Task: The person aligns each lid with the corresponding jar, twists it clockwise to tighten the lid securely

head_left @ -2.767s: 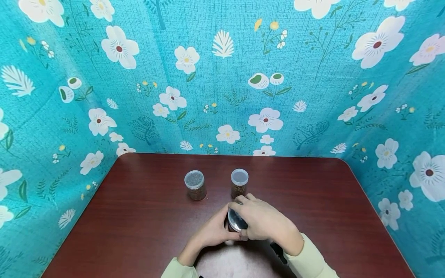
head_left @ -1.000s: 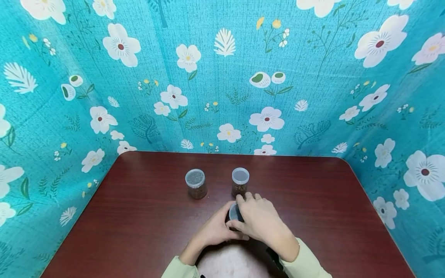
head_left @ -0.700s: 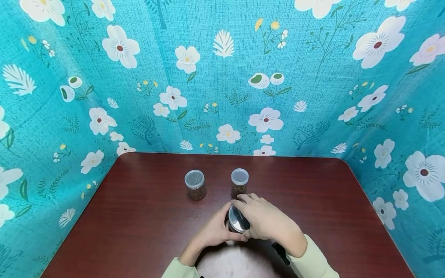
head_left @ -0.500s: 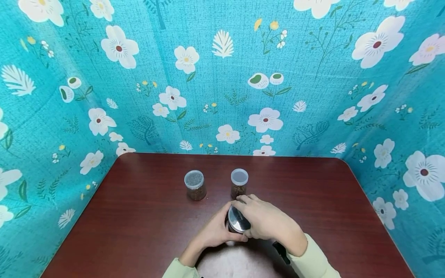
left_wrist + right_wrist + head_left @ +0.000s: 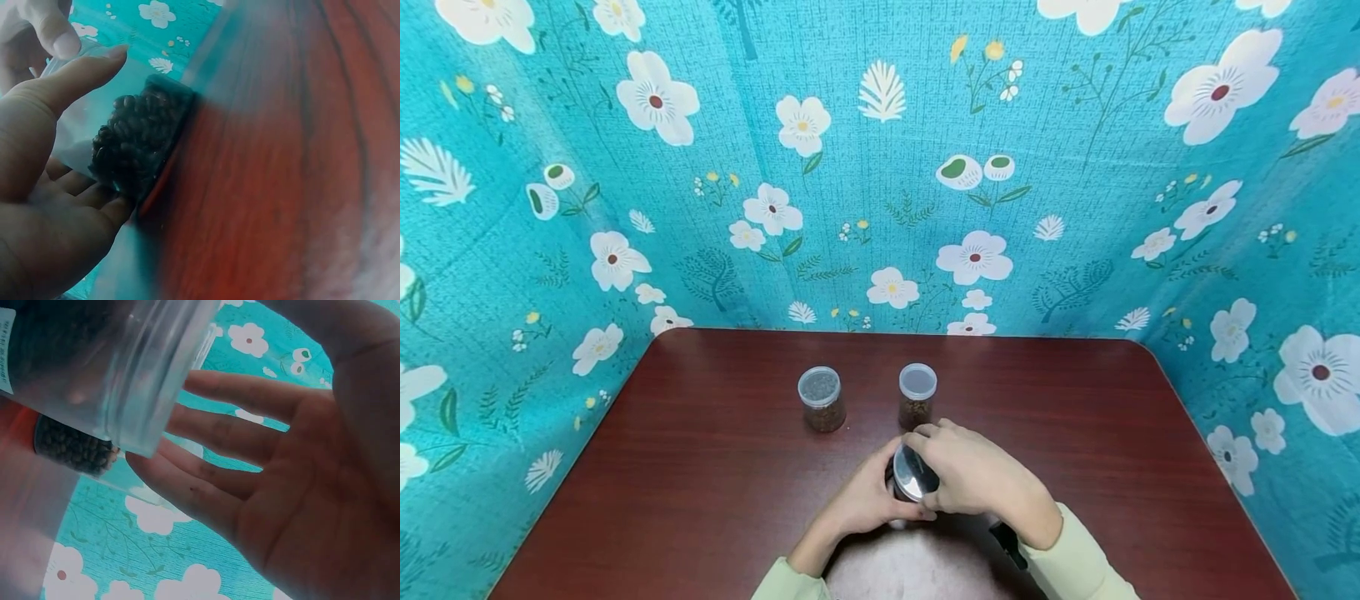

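Note:
A clear, round jar of dark beans (image 5: 134,137) stands near the table's front, with a white label (image 5: 6,350) on its side in the right wrist view. My left hand (image 5: 865,497) holds it from the left, thumb on the near side and fingers round the far side. Over its top, my right hand (image 5: 977,472) grips the rim of the shiny, translucent lid (image 5: 913,473), thumb at the near edge and fingers at the far edge. The lid sits on the jar, and the right hand covers its right part in the head view.
Two more lidded jars stand behind the hands: a wider jar (image 5: 822,400) with brown contents at left, and a narrower bean jar (image 5: 917,396) just beyond the right fingers. The dark red table (image 5: 715,467) meets a flowered turquoise cloth (image 5: 865,208) at its back edge.
About a second ago the right thumb lay farther left over the lid; the right hand has since turned back to the right along the rim. The left hand and the jar have stayed put.

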A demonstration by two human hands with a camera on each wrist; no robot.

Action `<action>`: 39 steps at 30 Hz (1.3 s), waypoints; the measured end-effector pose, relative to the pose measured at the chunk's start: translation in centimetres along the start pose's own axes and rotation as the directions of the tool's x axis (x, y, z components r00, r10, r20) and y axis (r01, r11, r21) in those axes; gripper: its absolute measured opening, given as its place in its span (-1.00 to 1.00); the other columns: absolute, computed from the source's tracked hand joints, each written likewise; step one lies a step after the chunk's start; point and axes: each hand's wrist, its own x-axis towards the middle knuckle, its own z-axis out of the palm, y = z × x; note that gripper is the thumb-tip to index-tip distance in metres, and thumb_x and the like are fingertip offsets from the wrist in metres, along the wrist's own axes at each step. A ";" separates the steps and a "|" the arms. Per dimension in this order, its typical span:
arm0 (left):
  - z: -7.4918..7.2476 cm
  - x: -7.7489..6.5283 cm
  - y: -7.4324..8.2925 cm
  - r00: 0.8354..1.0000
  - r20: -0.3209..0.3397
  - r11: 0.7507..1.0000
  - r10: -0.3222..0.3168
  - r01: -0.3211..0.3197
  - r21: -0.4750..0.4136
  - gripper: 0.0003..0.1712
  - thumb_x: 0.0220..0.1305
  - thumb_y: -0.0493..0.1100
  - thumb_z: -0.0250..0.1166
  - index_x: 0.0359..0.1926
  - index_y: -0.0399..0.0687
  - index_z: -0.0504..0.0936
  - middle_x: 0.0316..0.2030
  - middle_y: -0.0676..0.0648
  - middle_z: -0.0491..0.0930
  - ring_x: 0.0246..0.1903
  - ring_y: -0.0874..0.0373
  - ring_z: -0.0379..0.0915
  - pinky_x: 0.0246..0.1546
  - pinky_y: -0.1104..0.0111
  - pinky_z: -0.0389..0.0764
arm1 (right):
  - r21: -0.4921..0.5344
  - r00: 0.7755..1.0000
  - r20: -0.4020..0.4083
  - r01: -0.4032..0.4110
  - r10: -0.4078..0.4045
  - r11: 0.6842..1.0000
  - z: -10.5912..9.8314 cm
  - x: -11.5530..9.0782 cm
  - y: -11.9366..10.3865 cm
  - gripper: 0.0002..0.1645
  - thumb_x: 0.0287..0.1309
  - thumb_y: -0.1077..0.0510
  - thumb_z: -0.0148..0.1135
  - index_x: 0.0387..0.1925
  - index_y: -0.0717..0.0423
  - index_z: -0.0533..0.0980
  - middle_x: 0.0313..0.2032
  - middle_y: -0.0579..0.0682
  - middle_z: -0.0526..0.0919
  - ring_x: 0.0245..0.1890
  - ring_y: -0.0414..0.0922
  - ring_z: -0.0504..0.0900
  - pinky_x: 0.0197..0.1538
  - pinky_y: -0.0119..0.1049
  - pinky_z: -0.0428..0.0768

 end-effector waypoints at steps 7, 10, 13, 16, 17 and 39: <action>0.0 -0.1 0.1 1.000 -0.027 0.999 -0.003 0.004 0.043 0.10 -0.08 -0.04 0.75 0.48 0.38 0.38 0.30 0.12 0.61 0.24 0.23 0.54 0.35 0.40 0.46 | -0.068 0.998 -0.066 -0.001 -0.004 0.998 0.8 0.0 -0.2 -0.20 -0.11 -0.25 0.65 0.06 0.15 0.63 -0.08 0.01 0.75 -0.14 -0.05 0.67 -0.04 -0.12 0.66; 0.1 -0.1 0.3 0.999 -0.041 0.996 0.006 -0.002 0.085 0.09 -0.07 -0.06 0.74 0.49 0.32 0.39 0.28 0.10 0.63 0.21 0.24 0.55 0.32 0.40 0.48 | -0.095 0.995 -0.098 -0.013 0.004 0.995 1.1 -0.1 -0.5 -0.24 -0.08 -0.27 0.62 0.00 0.16 0.63 -0.16 0.00 0.74 -0.24 -0.09 0.64 -0.15 -0.16 0.64; 0.1 -0.1 0.4 0.999 -0.051 0.994 0.012 -0.006 0.113 0.06 -0.07 -0.11 0.72 0.47 0.29 0.43 0.23 0.09 0.66 0.16 0.25 0.57 0.28 0.40 0.51 | -0.109 0.992 -0.128 -0.033 0.019 0.993 1.4 -0.2 -1.0 -0.28 -0.03 -0.27 0.60 -0.03 0.18 0.64 -0.23 0.01 0.72 -0.35 -0.09 0.58 -0.31 -0.20 0.60; 0.1 -0.1 0.4 0.998 -0.064 0.992 0.011 -0.003 0.125 0.04 -0.08 -0.14 0.71 0.46 0.25 0.45 0.20 0.08 0.68 0.13 0.27 0.58 0.26 0.41 0.53 | -0.132 0.986 -0.161 -0.063 0.041 0.989 1.6 -0.2 -1.4 -0.29 -0.02 -0.29 0.60 -0.07 0.17 0.64 -0.30 -0.01 0.67 -0.42 -0.11 0.51 -0.43 -0.25 0.55; 0.1 -0.1 0.4 0.998 -0.070 0.992 0.009 0.000 0.123 0.03 -0.08 -0.15 0.70 0.45 0.24 0.46 0.20 0.08 0.69 0.12 0.28 0.58 0.25 0.41 0.53 | -0.140 0.984 -0.174 -0.072 0.047 0.988 1.7 -0.2 -1.5 -0.29 -0.01 -0.29 0.60 -0.07 0.17 0.64 -0.31 -0.01 0.66 -0.44 -0.11 0.49 -0.45 -0.25 0.54; 0.2 0.0 0.3 0.999 -0.039 0.999 -0.017 0.018 0.027 0.11 -0.07 -0.06 0.75 0.49 0.34 0.38 0.28 0.14 0.62 0.24 0.25 0.53 0.35 0.43 0.46 | -0.016 0.997 -0.029 0.064 -0.065 0.998 0.8 -0.4 0.7 -0.14 -0.10 -0.12 0.71 0.23 0.06 0.55 0.17 0.02 0.65 0.16 0.00 0.57 0.19 -0.13 0.67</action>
